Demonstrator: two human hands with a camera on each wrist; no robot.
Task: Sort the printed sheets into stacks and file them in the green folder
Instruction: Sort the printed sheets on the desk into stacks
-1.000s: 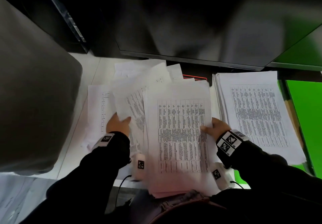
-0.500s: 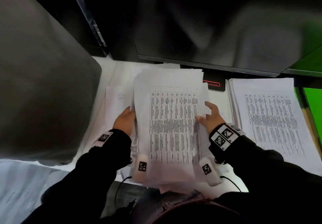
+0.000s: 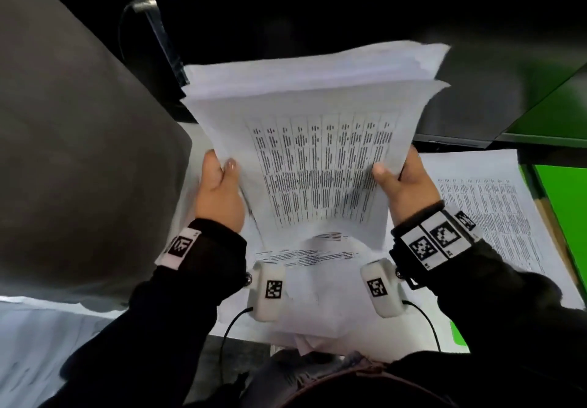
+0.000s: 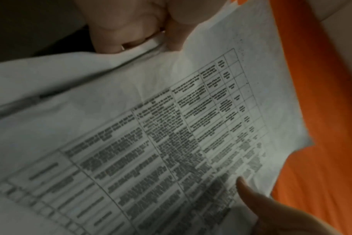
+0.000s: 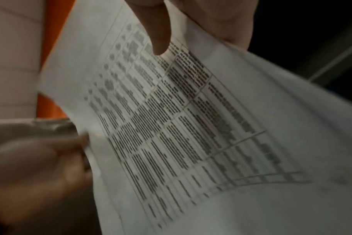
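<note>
My left hand (image 3: 219, 193) and right hand (image 3: 403, 188) each grip a side edge of the bundle of printed sheets (image 3: 317, 166), raised above the desk. I should tap its edges square, then lay it beside the sorted stack (image 3: 489, 204) near the green folder (image 3: 565, 210).

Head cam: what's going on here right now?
A person holds a bundle of printed sheets up off the desk, left hand gripping its left edge and right hand its right edge, thumbs on the table-printed top page. A sorted stack already lies on the desk to the right, next to the green folder. More loose sheets lie below the hands. Nothing appears filed in the folder yet.
</note>
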